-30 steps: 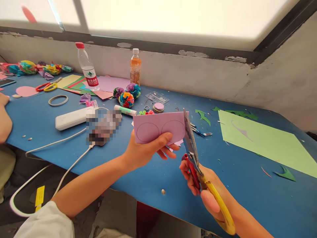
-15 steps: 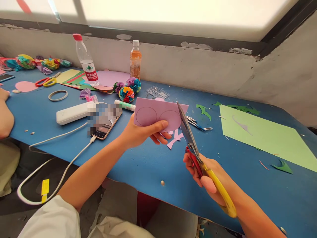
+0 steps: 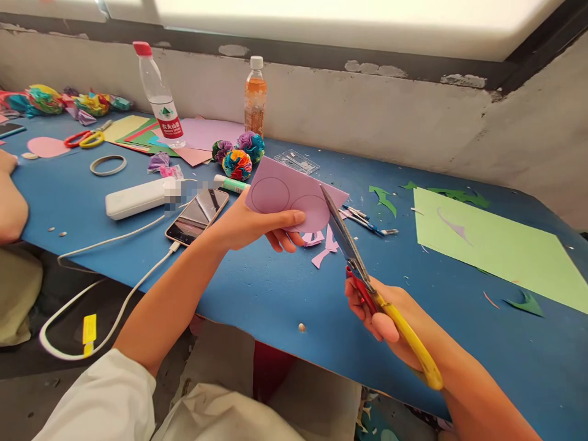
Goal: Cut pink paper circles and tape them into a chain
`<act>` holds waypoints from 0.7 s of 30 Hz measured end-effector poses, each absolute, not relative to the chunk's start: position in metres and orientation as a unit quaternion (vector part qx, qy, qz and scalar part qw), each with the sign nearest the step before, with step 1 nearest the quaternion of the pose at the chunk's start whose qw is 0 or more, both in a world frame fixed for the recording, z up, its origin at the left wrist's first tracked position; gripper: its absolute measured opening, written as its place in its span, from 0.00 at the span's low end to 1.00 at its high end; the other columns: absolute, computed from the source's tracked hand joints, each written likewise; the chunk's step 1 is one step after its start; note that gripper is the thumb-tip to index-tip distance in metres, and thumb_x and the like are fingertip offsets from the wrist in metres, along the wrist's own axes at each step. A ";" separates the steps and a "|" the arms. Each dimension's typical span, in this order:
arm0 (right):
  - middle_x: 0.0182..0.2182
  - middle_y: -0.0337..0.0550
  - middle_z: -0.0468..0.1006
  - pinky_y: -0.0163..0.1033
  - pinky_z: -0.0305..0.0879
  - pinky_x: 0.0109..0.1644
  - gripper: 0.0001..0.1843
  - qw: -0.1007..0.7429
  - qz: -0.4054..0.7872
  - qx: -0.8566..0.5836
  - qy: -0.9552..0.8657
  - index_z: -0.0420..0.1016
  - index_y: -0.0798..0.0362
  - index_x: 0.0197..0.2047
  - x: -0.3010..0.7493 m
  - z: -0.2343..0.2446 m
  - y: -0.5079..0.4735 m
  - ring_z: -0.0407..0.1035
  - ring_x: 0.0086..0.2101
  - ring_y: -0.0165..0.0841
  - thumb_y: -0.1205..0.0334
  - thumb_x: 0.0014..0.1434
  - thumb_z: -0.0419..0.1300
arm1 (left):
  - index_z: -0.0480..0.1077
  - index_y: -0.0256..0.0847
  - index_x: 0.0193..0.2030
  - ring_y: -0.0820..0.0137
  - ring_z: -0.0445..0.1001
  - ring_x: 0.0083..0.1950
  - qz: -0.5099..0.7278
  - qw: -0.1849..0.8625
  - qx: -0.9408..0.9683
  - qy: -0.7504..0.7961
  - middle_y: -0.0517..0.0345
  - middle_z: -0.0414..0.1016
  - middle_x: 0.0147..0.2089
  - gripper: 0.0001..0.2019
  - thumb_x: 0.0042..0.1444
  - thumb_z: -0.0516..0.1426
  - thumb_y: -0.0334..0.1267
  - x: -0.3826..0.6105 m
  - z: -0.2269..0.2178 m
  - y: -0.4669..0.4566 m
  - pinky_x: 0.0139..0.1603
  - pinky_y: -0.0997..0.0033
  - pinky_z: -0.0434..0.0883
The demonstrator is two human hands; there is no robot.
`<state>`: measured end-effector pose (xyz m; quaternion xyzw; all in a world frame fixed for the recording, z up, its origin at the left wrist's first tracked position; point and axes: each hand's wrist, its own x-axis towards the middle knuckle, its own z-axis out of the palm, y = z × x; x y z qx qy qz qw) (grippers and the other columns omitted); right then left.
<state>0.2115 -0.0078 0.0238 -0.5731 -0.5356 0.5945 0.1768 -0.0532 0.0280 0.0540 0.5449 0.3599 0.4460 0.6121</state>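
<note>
My left hand [image 3: 257,225] pinches a purple paper sheet [image 3: 287,191] with two pencilled circles, held above the blue table [image 3: 257,288]. My right hand [image 3: 390,318] grips scissors [image 3: 367,278] with red and yellow handles. Their blades cut into the sheet's right edge beside the right-hand circle. Purple paper offcuts [image 3: 324,245] lie on the table just under the sheet.
A phone [image 3: 197,214] on a white cable, a white power bank [image 3: 135,198], a glue stick [image 3: 232,182], paper pompoms [image 3: 236,162], two bottles [image 3: 158,92] and coloured sheets fill the left. A light green sheet [image 3: 496,251] lies right. Another person's arm [image 3: 9,202] rests far left.
The purple sheet has tilted and moved slightly up and left. The scissor blades have gone further into its right edge. Both hands shifted a little with the view.
</note>
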 end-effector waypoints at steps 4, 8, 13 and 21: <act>0.17 0.37 0.64 0.32 0.50 0.18 0.34 0.182 0.591 -0.595 -0.514 0.68 0.51 0.29 0.203 0.026 -0.010 0.55 0.20 0.28 0.25 0.45 0.57 | 0.74 0.32 0.33 0.72 0.77 0.22 0.446 0.596 0.545 0.387 0.55 0.80 0.25 0.15 0.48 0.67 0.45 -0.057 0.055 0.028 0.19 0.82 0.71; 0.22 0.39 0.67 0.35 0.56 0.23 0.36 0.182 0.559 -0.597 -0.546 0.69 0.50 0.34 0.197 0.026 -0.010 0.59 0.20 0.29 0.23 0.44 0.54 | 0.75 0.33 0.34 0.71 0.78 0.22 0.457 0.582 0.555 0.380 0.53 0.81 0.26 0.15 0.50 0.66 0.45 -0.052 0.056 0.024 0.19 0.81 0.71; 0.31 0.43 0.70 0.39 0.60 0.27 0.54 0.194 0.506 -0.532 -0.651 0.70 0.49 0.42 0.203 0.022 -0.007 0.61 0.26 0.32 0.14 0.22 0.55 | 0.75 0.35 0.34 0.71 0.78 0.22 0.447 0.586 0.553 0.388 0.55 0.81 0.26 0.10 0.52 0.65 0.40 -0.039 0.057 0.012 0.21 0.79 0.73; 0.24 0.37 0.64 0.38 0.53 0.23 0.43 0.188 0.500 -0.503 -0.680 0.66 0.49 0.34 0.206 0.025 -0.005 0.53 0.21 0.28 0.17 0.33 0.55 | 0.76 0.35 0.32 0.71 0.78 0.22 0.430 0.623 0.544 0.361 0.55 0.81 0.25 0.08 0.52 0.64 0.39 -0.037 0.058 0.011 0.19 0.81 0.72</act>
